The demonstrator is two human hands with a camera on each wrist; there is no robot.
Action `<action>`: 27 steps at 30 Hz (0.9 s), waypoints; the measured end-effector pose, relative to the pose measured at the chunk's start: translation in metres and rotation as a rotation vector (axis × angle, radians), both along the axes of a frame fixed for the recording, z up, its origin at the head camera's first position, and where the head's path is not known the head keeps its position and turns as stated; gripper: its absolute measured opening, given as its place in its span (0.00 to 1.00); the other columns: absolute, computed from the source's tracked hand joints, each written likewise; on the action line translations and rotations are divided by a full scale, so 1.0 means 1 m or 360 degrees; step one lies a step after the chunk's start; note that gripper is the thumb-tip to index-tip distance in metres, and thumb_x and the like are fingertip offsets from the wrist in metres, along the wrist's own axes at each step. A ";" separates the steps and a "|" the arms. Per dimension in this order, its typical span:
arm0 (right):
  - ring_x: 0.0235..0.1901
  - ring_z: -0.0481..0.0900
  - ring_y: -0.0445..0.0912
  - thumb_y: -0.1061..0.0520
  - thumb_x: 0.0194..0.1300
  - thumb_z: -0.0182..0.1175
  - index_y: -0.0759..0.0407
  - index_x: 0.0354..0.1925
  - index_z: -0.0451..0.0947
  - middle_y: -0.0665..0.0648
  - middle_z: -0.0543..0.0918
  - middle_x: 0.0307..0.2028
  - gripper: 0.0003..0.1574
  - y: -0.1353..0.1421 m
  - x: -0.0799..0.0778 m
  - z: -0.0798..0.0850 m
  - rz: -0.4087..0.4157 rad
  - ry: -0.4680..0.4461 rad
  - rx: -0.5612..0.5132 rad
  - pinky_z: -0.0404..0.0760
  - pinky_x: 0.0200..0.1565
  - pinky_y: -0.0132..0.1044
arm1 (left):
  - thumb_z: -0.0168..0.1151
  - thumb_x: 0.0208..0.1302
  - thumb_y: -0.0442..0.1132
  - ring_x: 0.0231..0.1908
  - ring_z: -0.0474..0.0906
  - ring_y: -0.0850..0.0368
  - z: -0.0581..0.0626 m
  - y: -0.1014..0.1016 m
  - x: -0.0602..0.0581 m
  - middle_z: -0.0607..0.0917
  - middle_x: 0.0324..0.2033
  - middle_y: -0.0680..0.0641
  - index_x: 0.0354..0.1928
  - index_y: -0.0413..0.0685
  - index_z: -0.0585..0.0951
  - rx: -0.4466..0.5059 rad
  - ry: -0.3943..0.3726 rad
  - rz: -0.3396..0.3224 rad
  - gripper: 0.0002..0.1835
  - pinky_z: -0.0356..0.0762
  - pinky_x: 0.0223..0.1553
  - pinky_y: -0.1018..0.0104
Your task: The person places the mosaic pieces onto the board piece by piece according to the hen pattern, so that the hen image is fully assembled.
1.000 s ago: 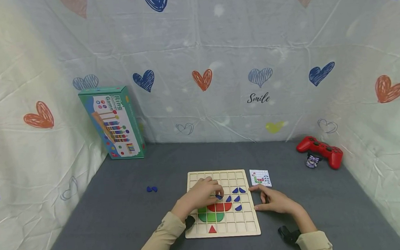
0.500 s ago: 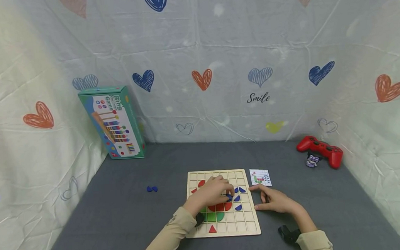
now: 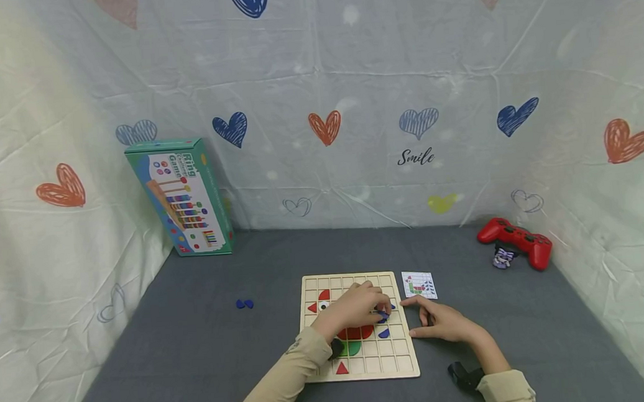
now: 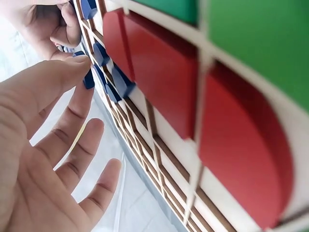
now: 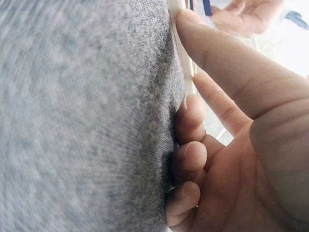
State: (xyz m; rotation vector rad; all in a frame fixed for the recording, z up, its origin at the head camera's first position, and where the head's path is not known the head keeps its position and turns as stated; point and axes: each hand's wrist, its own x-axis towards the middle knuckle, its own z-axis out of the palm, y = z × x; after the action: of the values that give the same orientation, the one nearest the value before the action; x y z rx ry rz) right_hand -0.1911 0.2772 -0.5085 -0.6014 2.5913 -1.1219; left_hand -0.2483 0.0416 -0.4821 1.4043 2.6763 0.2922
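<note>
Over the right half of the wooden grid board [image 3: 389, 364], my left hand [image 3: 358, 310] pinches a small blue piece [image 4: 88, 79] between thumb and index finger; its other fingers are spread. More blue pieces [image 4: 122, 82] lie in the cells under that hand, partly hidden in the head view. My right hand [image 3: 445, 324] touches the board's right edge with thumb and index finger, its other fingers curled by the cloth. On the board are red pieces [image 3: 359, 333], green pieces [image 3: 355, 348], a red triangle [image 3: 342, 368] near the front and an eye piece [image 3: 323, 307].
Two blue pieces [image 3: 244, 304] lie on the grey cloth left of the board. A printed pattern card [image 3: 419, 286] sits by its right back corner. Farther off are a red game controller [image 3: 518, 243] with a small figure [image 3: 503, 258] and an upright green toy box [image 3: 181, 198].
My left hand has moved right across the board, uncovering red pieces and the eye piece at the upper left. The right hand has kept its place at the edge.
</note>
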 end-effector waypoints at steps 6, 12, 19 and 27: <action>0.19 0.61 0.36 0.49 0.56 0.66 0.53 0.59 0.67 0.51 0.69 0.24 0.35 -0.001 0.000 0.001 -0.0003 -0.0007 -0.0037 0.62 0.22 0.29 | 0.63 0.60 0.45 0.39 0.68 0.64 -0.003 0.012 -0.001 0.79 0.36 0.61 0.39 0.66 0.80 -0.0044 0.0019 -0.0006 0.06 0.67 0.43 0.65; 0.19 0.62 0.36 0.47 0.55 0.66 0.51 0.59 0.67 0.50 0.69 0.24 0.34 0.000 0.000 -0.001 0.0004 0.0016 0.0016 0.63 0.22 0.28 | 0.63 0.59 0.45 0.38 0.67 0.64 -0.005 0.020 -0.002 0.79 0.37 0.61 0.39 0.66 0.80 -0.0057 0.0019 -0.0016 0.06 0.67 0.44 0.65; 0.19 0.62 0.35 0.47 0.55 0.66 0.51 0.58 0.67 0.50 0.70 0.23 0.34 0.000 0.000 -0.001 0.0005 0.0031 0.0026 0.62 0.22 0.28 | 0.64 0.59 0.46 0.37 0.66 0.65 -0.008 0.024 -0.002 0.77 0.36 0.62 0.38 0.68 0.81 -0.0105 0.0030 -0.0011 0.06 0.67 0.44 0.65; 0.18 0.62 0.34 0.49 0.57 0.65 0.53 0.57 0.67 0.48 0.70 0.23 0.32 0.002 0.000 -0.002 0.0048 0.0088 -0.0004 0.63 0.20 0.28 | 0.63 0.58 0.50 0.41 0.68 0.65 -0.009 0.026 0.001 0.77 0.38 0.63 0.39 0.69 0.80 -0.0156 0.0011 -0.0009 0.07 0.68 0.48 0.60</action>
State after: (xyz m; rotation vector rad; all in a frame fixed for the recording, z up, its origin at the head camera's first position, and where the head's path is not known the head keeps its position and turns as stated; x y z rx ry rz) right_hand -0.1915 0.2787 -0.5110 -0.6790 2.6180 -1.1148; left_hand -0.2469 0.0673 -0.4910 1.3869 2.6519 0.1535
